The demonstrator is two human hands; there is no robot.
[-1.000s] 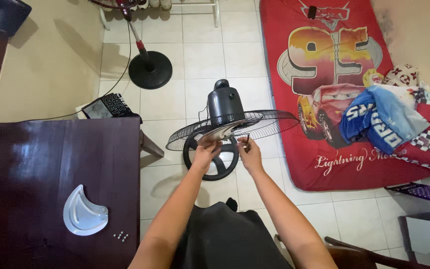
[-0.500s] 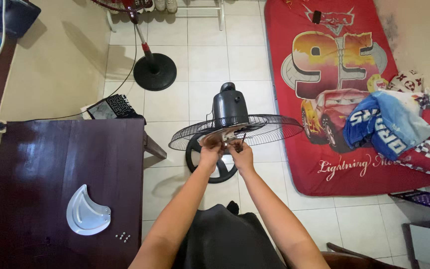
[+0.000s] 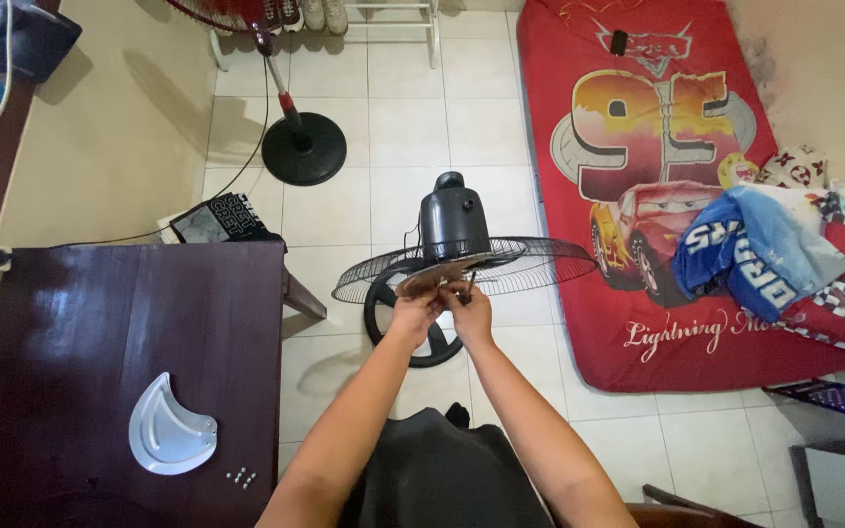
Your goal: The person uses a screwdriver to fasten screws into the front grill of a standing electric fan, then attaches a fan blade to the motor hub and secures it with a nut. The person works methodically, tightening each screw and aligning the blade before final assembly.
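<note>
I see left hand (image 3: 411, 315) pinching metal blade (image 3: 434, 277) on dark floor fan (image 3: 454, 227), right hand (image 3: 468, 305) gripping thin tool (image 3: 468, 284) (screwdriver, probably). One silver curved blade (image 3: 168, 430) and small screws (image 3: 240, 477) lie on dark wooden table (image 3: 100, 323); I judge blade work partly done.

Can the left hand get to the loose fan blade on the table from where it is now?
Probably yes. The left hand is at the fan hub with the right hand, while the loose blade lies flat on the dark table on the person's left. Nothing stands between them, though the hand would have to let go of the fan first.

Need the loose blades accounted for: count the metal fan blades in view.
2: one blade lies on the dark table; one is at the fan, under both hands. Others may be hidden.
</note>
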